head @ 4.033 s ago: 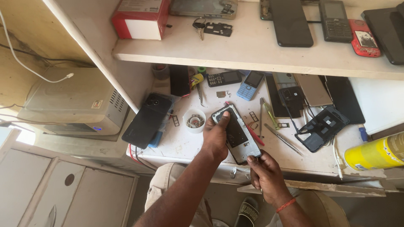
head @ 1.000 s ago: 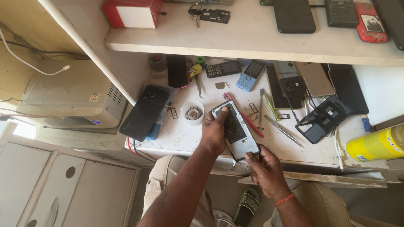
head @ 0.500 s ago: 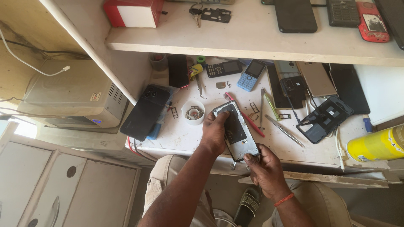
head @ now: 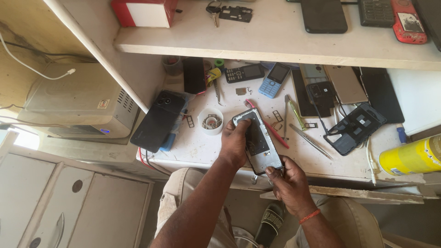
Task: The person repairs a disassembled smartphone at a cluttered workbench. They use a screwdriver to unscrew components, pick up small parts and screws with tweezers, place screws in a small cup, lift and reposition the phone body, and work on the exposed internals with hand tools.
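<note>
1. We see the left hand [head: 234, 142] closed over the upper left part of an opened phone [head: 258, 140]; its fingers [head: 242, 124] curl on the top corner and the left edge of the phone, so the hand is holding it.
2. The right hand [head: 287, 181] pinches the lower end of the same phone; the fingertips [head: 271, 171] press on the bottom edge, narrow and tight around it.
3. The phone lies tilted between both hands, over the front part of the white worktable [head: 202, 149], with its dark inner side facing up and a light frame around it.
4. Just beside the left fingers, on their left, stands a small round white cup [head: 211, 121] with small parts inside.
5. Just behind the phone, on the right of the left fingers, lies a red-handled tool [head: 271, 128], and a little further right are metal tweezers [head: 311, 141].
6. Further left from the left hand a black phone [head: 158, 120] lies with its back up, at the table edge.
7. Well apart, on the right of the right hand, we see a yellow can [head: 411, 157] lying on its side.
8. Above the fingers, at the back of the table, rest a blue keypad phone [head: 274, 79] and a black keypad phone [head: 244, 73].
</note>
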